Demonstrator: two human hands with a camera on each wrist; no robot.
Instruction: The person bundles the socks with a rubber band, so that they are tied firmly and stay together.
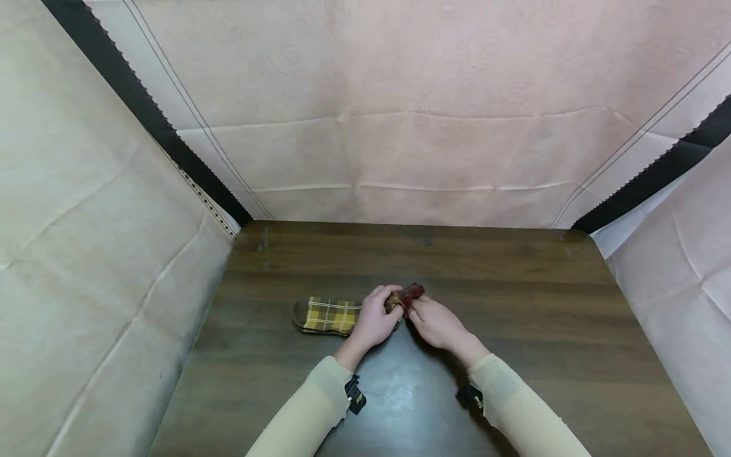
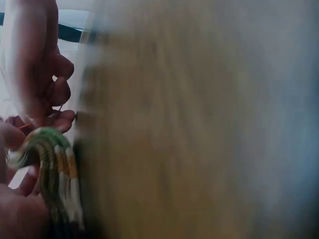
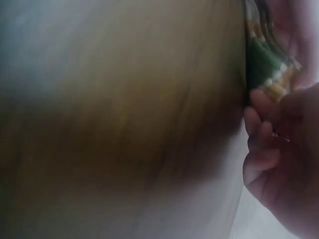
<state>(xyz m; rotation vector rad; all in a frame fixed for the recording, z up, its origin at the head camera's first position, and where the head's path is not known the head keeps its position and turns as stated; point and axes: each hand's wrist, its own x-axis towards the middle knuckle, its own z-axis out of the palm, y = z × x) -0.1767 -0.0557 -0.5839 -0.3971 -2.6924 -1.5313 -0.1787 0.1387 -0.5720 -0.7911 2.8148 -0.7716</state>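
A folded yellow-and-dark plaid cloth, crossed by white lines, lies on the table with its layers stacked. My left hand grips its right-hand end, and the layers bend up in a curve in the left wrist view. Just beyond those fingers a dark red piece sticks out; whether it is part of the cloth, I cannot tell. My right hand pinches at this red end with curled fingers. In the right wrist view the right fingertips meet the cloth's green and yellow edge. What lies inside the pinch is mostly hidden.
The brown wooden table has a shiny patch near its front. Pale fabric walls with black strips stand around its back and sides. Each wrist carries a small black camera.
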